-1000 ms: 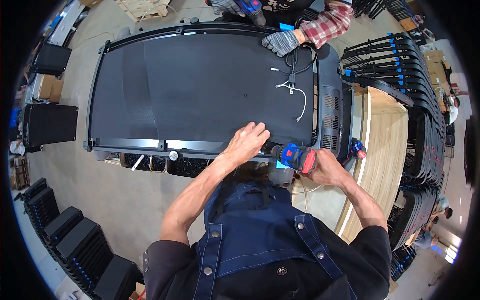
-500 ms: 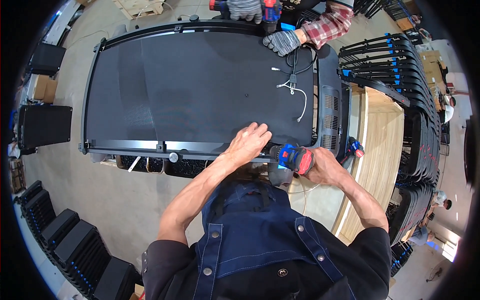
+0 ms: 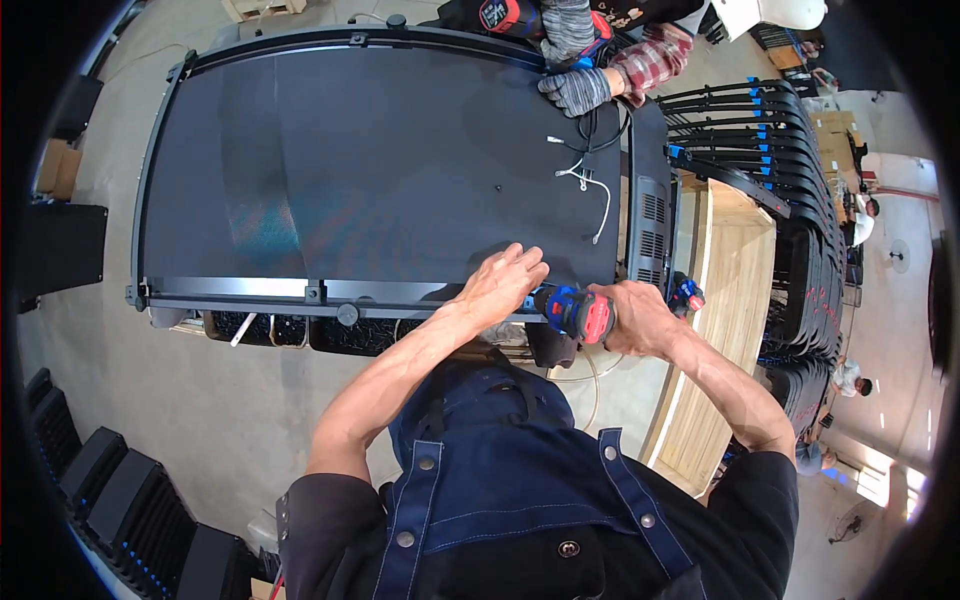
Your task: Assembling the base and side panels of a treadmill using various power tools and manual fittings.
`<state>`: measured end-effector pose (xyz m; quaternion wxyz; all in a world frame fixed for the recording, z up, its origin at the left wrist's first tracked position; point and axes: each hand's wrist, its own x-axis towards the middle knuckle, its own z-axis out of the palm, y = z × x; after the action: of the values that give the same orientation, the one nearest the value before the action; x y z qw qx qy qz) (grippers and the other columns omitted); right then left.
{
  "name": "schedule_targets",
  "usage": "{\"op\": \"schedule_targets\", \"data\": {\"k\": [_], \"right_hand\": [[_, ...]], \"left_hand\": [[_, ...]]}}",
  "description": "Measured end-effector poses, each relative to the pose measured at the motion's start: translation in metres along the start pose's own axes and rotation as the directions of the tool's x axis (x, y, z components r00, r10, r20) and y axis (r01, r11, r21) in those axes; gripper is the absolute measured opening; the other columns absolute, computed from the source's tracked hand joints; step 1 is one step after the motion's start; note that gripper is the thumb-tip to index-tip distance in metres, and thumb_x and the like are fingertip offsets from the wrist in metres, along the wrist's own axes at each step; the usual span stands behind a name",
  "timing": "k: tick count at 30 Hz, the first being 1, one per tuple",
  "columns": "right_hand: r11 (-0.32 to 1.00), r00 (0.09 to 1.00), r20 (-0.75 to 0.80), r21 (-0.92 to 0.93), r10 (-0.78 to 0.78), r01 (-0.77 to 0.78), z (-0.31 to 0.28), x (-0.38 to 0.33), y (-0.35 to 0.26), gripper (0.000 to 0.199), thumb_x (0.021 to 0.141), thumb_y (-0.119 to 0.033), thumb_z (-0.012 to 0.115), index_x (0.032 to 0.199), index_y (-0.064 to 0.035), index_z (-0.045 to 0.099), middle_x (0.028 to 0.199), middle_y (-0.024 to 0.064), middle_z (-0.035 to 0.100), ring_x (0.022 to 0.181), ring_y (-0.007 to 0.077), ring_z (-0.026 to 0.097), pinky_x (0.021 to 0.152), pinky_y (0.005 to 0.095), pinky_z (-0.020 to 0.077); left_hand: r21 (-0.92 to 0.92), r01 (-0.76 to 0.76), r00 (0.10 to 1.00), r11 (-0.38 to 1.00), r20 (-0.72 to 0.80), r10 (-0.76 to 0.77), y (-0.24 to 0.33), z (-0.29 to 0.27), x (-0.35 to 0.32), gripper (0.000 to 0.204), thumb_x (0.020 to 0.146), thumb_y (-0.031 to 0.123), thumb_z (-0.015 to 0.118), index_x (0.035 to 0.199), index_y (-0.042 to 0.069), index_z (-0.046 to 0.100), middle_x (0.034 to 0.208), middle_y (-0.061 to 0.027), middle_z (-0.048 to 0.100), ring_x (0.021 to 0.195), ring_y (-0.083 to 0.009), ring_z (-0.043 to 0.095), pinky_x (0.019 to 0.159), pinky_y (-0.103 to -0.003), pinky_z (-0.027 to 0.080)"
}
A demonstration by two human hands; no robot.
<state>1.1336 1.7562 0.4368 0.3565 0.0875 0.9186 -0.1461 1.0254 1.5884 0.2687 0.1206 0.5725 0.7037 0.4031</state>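
A treadmill (image 3: pixel 400 170) with a black belt lies across in front of me. My left hand (image 3: pixel 503 282) rests at its near side rail (image 3: pixel 400 292), fingers bent and drawn together; what they hold, if anything, is hidden. In my right hand (image 3: pixel 640 318) is a blue, red and black cordless drill (image 3: pixel 580 314), gripped from the right. Its front end points left at the near rail, close beside my left fingers, and the tip cannot be made out. A black power cord with white-ended cables (image 3: pixel 585 175) lies on the belt's right part.
Across the treadmill, a co-worker's grey-gloved hand (image 3: pixel 575 92) rests by the far corner, near another cordless drill (image 3: pixel 508 15). A wooden crate (image 3: pixel 735 270) stands at right, before stacked black frames (image 3: pixel 800 240). Another drill (image 3: pixel 688 292) sits by the vented motor cover (image 3: pixel 652 215).
The view has shifted slightly, so the treadmill and crate appear further left. My hands stay at the near rail with the drill. The co-worker's drill has tilted and moved.
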Motion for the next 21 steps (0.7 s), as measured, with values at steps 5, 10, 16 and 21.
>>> {"op": "schedule_targets", "data": {"k": [5,10,16,21], "right_hand": [[0.981,0.978,-0.102,-0.081,-0.181,0.174,-0.005,-0.008,0.011,0.062,0.061,-0.007,0.071,0.122,-0.0022,0.063,0.103,0.0175,0.066,0.093,0.0395,0.067,0.079,0.0468,0.0555],[0.986,0.974,-0.165,0.032,-0.159,0.166,-0.002,-0.051,0.003,0.067,0.059,-0.004,0.065,0.126,-0.0051,0.062,0.102,0.0169,0.067,0.094,0.0397,0.066,0.080,0.0468,0.0544],[0.893,0.939,-0.336,0.396,-0.077,0.215,0.058,-0.069,0.028,0.052,0.070,-0.006,0.071,0.122,-0.0032,0.065,0.104,0.0207,0.071,0.097,0.0396,0.067,0.086,0.0417,0.0534],[0.796,0.909,-0.416,0.548,-0.010,0.259,0.090,-0.074,0.042,0.052,0.067,-0.009,0.076,0.118,-0.0034,0.066,0.100,0.0214,0.070,0.094,0.0414,0.067,0.084,0.0435,0.0529]], "left_hand": [[0.047,0.023,0.997,0.999,0.067,-0.026,0.009,-0.024,-0.003,0.019,0.074,-0.002,0.067,0.090,0.002,0.059,0.095,-0.0117,0.054,0.093,-0.0324,0.056,0.075,-0.044,0.051],[-0.364,0.341,0.900,0.867,-0.140,-0.412,-0.001,-0.055,-0.017,0.022,0.086,0.006,0.069,0.108,0.001,0.067,0.098,-0.0132,0.064,0.091,-0.0276,0.066,0.079,-0.037,0.053],[-0.063,0.260,0.899,0.964,-0.347,-0.265,-0.022,-0.061,0.037,0.017,0.089,0.004,0.065,0.105,0.003,0.068,0.094,-0.0134,0.062,0.088,-0.0345,0.064,0.077,-0.042,0.053],[0.329,0.168,0.984,0.929,-0.109,-0.140,-0.051,-0.063,0.055,0.009,0.086,0.003,0.060,0.092,0.004,0.067,0.091,-0.0150,0.060,0.090,-0.0365,0.064,0.077,-0.047,0.055]]}}
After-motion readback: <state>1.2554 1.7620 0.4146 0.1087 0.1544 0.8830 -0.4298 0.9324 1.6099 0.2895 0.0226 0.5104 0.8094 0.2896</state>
